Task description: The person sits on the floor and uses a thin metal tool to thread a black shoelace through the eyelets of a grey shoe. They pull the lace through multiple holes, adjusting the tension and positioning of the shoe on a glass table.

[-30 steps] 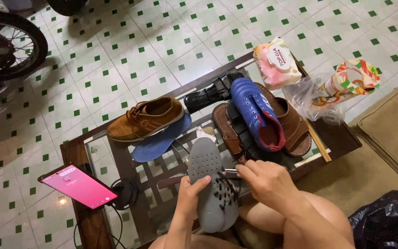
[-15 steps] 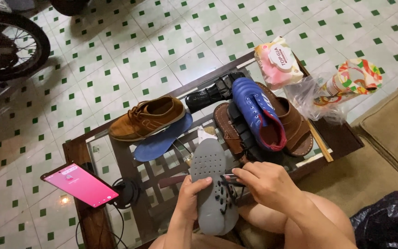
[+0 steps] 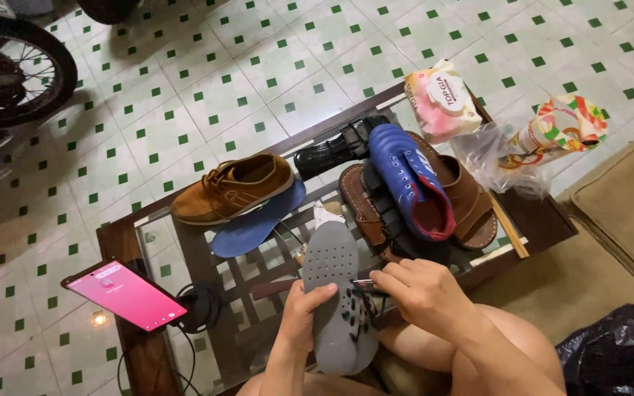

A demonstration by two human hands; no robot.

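Grey perforated insole (image 3: 335, 293) held upright-ish over the near edge of the glass-topped counter (image 3: 185, 249), toe end pointing away from the person; left hand (image 3: 304, 308) closed around its left edge, thumb lying across the grey face; right hand (image 3: 421, 292) closed in a pinch on a thin metal tool (image 3: 362, 281), tip touching the insole's right side among the dark holes.

All places below taken from the insole: just beyond its toe, a scrap of white paper (image 3: 328, 215); beyond and to the left, a blue insole (image 3: 258, 224) lying flat, a tan suede shoe (image 3: 233, 188) resting partly on it; beyond and to the right, a blue cleated shoe (image 3: 407, 180) stacked on brown sandals (image 3: 471, 205); a black shoe (image 3: 332, 152) farther back, behind the sandals; far right, a pink-and-white packet (image 3: 442, 99) and a clear plastic bag with a colourful wrapper (image 3: 544, 139); far left, a phone with pink screen (image 3: 126, 295) on the counter's corner, black cable coil (image 3: 199, 304) just beside it.

Green-and-white tiled floor (image 3: 185, 88) beyond the counter; bicycle wheel (image 3: 31, 66) at far upper left.
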